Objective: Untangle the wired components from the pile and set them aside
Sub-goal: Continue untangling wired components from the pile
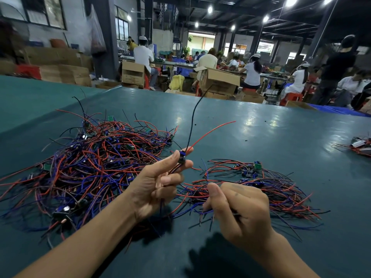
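Note:
A big tangled pile [90,163] of red, blue and black wires with small components lies on the left of the green table [271,137]. A smaller, looser set-aside pile [261,187] lies to the right. My left hand [158,185] is raised between the piles and pinches one small blue wired component [182,156] between thumb and fingers. A black wire and a red wire stick up from that component. My right hand [236,209] hovers at the near edge of the smaller pile with its fingers curled round several wire ends.
Another small bundle of wired parts [359,147] lies at the table's far right edge. Beyond the table stand cardboard boxes [218,81], and several seated workers sit at benches.

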Demonstrator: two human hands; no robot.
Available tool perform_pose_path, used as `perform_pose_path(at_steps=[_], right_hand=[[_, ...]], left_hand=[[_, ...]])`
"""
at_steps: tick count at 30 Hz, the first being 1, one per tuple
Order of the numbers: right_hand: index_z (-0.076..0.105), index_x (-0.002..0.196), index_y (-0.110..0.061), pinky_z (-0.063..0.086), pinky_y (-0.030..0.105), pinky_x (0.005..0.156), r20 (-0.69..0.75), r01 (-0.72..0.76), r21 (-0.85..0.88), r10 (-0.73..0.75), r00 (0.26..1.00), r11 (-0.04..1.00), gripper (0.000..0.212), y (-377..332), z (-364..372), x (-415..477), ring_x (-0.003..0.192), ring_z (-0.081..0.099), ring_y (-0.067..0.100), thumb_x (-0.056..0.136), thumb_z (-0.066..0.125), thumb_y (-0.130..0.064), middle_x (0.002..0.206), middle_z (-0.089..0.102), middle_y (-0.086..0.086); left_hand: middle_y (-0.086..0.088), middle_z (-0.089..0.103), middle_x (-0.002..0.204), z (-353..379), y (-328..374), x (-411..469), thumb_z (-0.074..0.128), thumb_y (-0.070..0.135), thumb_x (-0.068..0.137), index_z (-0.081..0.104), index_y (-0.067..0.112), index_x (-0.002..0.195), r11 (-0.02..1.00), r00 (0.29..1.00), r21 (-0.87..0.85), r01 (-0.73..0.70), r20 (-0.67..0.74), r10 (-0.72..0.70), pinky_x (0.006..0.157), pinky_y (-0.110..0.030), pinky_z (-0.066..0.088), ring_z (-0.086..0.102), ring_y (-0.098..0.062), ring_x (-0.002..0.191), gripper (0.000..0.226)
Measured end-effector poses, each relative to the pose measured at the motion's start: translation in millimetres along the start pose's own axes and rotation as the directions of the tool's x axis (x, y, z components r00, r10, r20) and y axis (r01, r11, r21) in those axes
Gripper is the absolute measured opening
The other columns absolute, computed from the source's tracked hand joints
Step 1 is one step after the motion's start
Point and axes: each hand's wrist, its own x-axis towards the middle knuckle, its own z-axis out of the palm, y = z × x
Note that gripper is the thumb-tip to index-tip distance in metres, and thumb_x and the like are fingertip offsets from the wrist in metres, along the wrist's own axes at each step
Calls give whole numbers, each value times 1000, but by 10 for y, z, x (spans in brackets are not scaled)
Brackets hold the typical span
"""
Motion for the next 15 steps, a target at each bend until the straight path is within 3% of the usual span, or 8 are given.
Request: perform_pose_path(at_steps=[2, 4, 6, 8, 11, 15], right_hand=[[65, 58, -6, 45, 35, 46, -20, -73, 21, 73, 997, 997, 52, -27, 11, 10, 50, 63, 15, 105, 51, -25, 55, 59, -9], [69, 62, -10, 49, 30, 50, -39, -239, 95, 243, 969, 966, 46, -46, 26, 30, 55, 65, 6, 101, 56, -31, 56, 60, -14], [78, 76, -13, 44, 25, 47, 6, -459, 254, 474, 881, 851, 35, -63, 27, 60, 48, 57, 6, 95, 64, -38, 55, 61, -1], [82, 93, -16, 38, 19, 44, 135, -621, 445, 637, 759, 645, 27, -71, -6, 109, 44, 49, 10, 87, 71, -40, 56, 59, 1], [80, 104, -14, 26, 17, 38, 315, -710, 589, 699, 641, 386, 35, -47, -30, 169, 40, 36, 13, 80, 77, -39, 56, 50, 4], [80, 101, -12, 30, 19, 40, 349, -684, 679, 702, 621, 268, 31, -39, -87, 231, 47, 49, 12, 75, 84, -28, 65, 60, 3]], left_hand=[[-5, 67, 86, 1, -8, -6, 100, 21, 54, 68, 7, 124, 1000, 1000, 29, -3, -18, 4, 26, -10, 24, 40, -3, 36, 79], [-4, 64, 83, -4, -19, -6, 102, 27, 50, 73, 6, 105, 993, 999, 118, 13, -38, -9, 25, -10, 23, 37, -2, 34, 66], [-3, 58, 75, -7, -29, -23, 100, 36, 53, 75, 6, 86, 968, 998, 244, 64, -26, -60, 26, -10, 19, 28, -1, 31, 51], [0, 59, 65, -4, -50, -40, 92, 42, 67, 72, 5, 88, 931, 990, 351, 98, 56, -126, 28, -10, 17, 28, 1, 29, 47], [-4, 73, 80, -17, -87, -43, 89, 37, 75, 74, 12, 91, 926, 978, 363, 109, 129, -165, 27, -9, 25, 43, 1, 33, 33], [-12, 74, 93, -49, -81, -47, 87, 27, 79, 74, 10, 97, 935, 962, 321, 149, 171, -212, 25, -10, 27, 48, 0, 35, 28]])
